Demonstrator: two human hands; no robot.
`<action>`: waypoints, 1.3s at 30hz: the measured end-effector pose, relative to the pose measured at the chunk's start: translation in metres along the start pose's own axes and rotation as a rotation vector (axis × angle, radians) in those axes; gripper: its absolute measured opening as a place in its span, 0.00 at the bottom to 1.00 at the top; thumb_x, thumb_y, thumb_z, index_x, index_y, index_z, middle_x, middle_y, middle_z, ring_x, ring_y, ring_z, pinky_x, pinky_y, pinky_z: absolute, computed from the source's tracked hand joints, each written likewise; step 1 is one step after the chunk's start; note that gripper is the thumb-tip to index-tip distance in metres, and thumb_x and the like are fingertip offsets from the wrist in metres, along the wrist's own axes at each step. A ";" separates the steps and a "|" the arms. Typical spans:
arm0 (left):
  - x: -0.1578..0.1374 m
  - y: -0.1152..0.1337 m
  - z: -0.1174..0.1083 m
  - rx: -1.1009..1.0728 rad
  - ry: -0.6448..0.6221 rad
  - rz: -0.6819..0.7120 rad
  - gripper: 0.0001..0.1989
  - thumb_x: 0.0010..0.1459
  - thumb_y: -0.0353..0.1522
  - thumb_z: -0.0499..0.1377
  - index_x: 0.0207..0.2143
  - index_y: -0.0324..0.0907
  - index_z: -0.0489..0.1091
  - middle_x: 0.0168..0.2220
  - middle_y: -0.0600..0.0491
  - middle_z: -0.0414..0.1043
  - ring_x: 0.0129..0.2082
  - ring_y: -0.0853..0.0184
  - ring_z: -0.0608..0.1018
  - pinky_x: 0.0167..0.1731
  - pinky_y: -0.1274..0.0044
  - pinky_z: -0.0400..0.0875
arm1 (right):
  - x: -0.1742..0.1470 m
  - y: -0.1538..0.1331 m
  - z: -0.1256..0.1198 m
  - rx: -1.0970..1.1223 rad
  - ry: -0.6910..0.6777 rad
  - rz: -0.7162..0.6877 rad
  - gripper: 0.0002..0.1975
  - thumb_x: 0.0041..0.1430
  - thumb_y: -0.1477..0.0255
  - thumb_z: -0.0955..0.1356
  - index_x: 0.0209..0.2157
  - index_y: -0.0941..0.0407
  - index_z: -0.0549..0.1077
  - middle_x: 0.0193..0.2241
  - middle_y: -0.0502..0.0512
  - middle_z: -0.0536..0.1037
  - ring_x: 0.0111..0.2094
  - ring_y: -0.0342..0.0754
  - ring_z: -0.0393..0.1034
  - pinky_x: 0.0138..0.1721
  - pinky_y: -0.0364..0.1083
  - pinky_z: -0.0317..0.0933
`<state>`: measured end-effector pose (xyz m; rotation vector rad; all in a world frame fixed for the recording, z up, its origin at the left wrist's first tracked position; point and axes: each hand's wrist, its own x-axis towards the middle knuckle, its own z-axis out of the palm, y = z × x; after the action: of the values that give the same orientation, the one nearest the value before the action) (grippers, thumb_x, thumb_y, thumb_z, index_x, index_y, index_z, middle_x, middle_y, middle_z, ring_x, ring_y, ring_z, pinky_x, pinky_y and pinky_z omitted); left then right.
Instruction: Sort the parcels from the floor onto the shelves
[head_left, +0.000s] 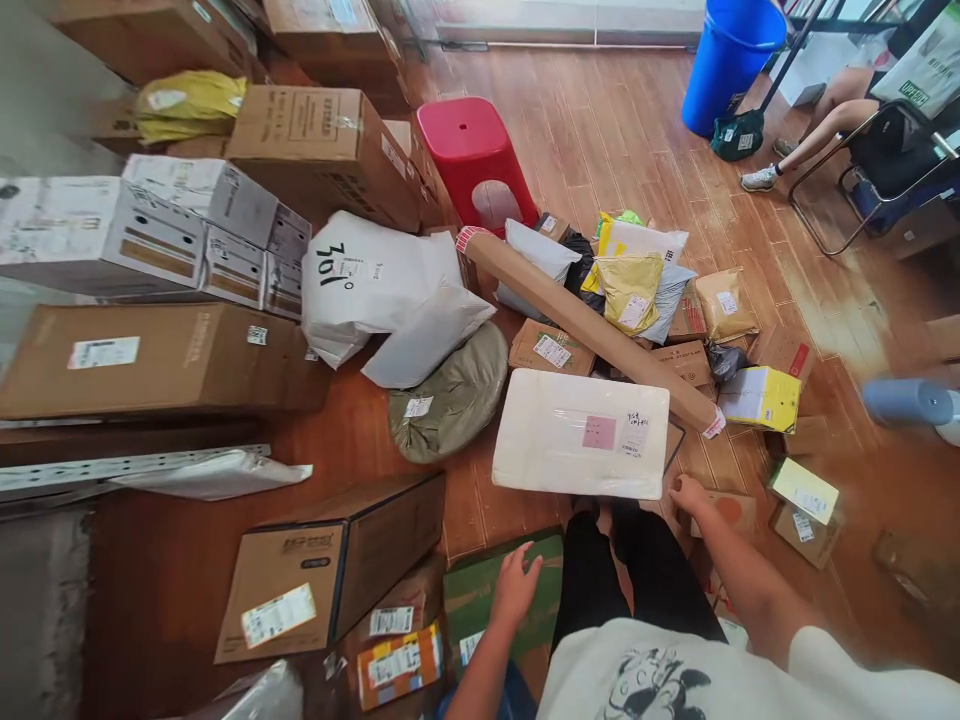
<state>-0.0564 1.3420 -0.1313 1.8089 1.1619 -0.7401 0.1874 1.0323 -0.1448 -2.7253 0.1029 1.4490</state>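
A flat white box with a pink label and handwriting lies just in front of my knees; what bears it is hidden. My left hand is over a green box, its fingers apart and holding nothing. Beyond the white box's near right corner, my right hand has loosely bent fingers with nothing visible in them. A small brown box is close by it. Behind the white box, a long cardboard tube slants across a heap of parcels, among them a yellow padded mailer.
Large cartons and white boxes are stacked at left. A white bag, a round olive parcel and a red stool stand ahead. A blue bin and a seated person's legs appear far right.
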 end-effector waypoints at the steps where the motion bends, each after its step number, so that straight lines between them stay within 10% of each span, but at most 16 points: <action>1: 0.004 0.001 -0.001 -0.024 0.000 -0.002 0.21 0.62 0.34 0.53 0.56 0.37 0.70 0.58 0.39 0.70 0.54 0.57 0.79 0.59 0.67 0.69 | 0.005 -0.003 -0.004 -0.008 0.004 0.011 0.18 0.63 0.70 0.67 0.52 0.62 0.74 0.50 0.70 0.79 0.52 0.57 0.75 0.47 0.47 0.64; 8: 0.000 -0.005 0.015 -0.223 0.005 -0.158 0.21 0.59 0.35 0.53 0.52 0.35 0.69 0.57 0.33 0.70 0.54 0.50 0.78 0.59 0.62 0.70 | 0.052 -0.020 -0.040 -0.078 0.153 -0.066 0.33 0.61 0.70 0.68 0.65 0.66 0.62 0.64 0.75 0.66 0.63 0.63 0.64 0.60 0.53 0.59; 14: 0.005 -0.001 0.088 -0.542 0.040 -0.372 0.24 0.63 0.38 0.51 0.58 0.37 0.63 0.65 0.34 0.64 0.64 0.53 0.71 0.57 0.68 0.72 | 0.127 -0.051 -0.070 -0.162 0.342 -0.291 0.41 0.68 0.60 0.62 0.72 0.67 0.44 0.74 0.72 0.46 0.73 0.63 0.41 0.70 0.56 0.43; 20: 0.077 0.062 0.117 -1.255 0.147 -0.554 0.38 0.67 0.53 0.42 0.72 0.43 0.44 0.71 0.37 0.54 0.71 0.54 0.61 0.52 0.63 0.78 | 0.197 -0.069 -0.084 -0.142 0.322 -0.548 0.34 0.66 0.57 0.65 0.65 0.65 0.60 0.65 0.71 0.65 0.66 0.63 0.55 0.66 0.55 0.50; 24: 0.130 0.101 0.092 -1.525 0.282 -0.307 0.39 0.67 0.56 0.35 0.72 0.48 0.51 0.72 0.46 0.56 0.69 0.52 0.64 0.57 0.57 0.73 | 0.219 -0.067 -0.086 -0.120 0.340 -0.547 0.25 0.70 0.56 0.60 0.55 0.62 0.68 0.52 0.69 0.74 0.55 0.60 0.66 0.58 0.53 0.60; 32: 0.153 0.093 0.098 -1.436 0.536 -0.235 0.36 0.68 0.52 0.41 0.67 0.40 0.61 0.66 0.45 0.67 0.65 0.55 0.70 0.62 0.66 0.70 | 0.198 -0.005 -0.027 0.107 0.449 -0.503 0.27 0.64 0.47 0.58 0.45 0.57 0.67 0.46 0.69 0.74 0.50 0.64 0.67 0.55 0.58 0.62; 39: 0.140 0.074 0.117 -1.348 0.509 -0.245 0.33 0.64 0.55 0.50 0.60 0.42 0.67 0.54 0.45 0.77 0.54 0.53 0.79 0.53 0.65 0.77 | 0.158 0.070 0.046 0.365 0.453 -0.300 0.34 0.58 0.38 0.56 0.44 0.55 0.63 0.46 0.71 0.74 0.51 0.66 0.69 0.55 0.60 0.63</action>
<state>0.0628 1.2819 -0.2763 0.6805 1.6242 0.4287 0.2316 0.9605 -0.3030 -2.5654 -0.0233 0.6502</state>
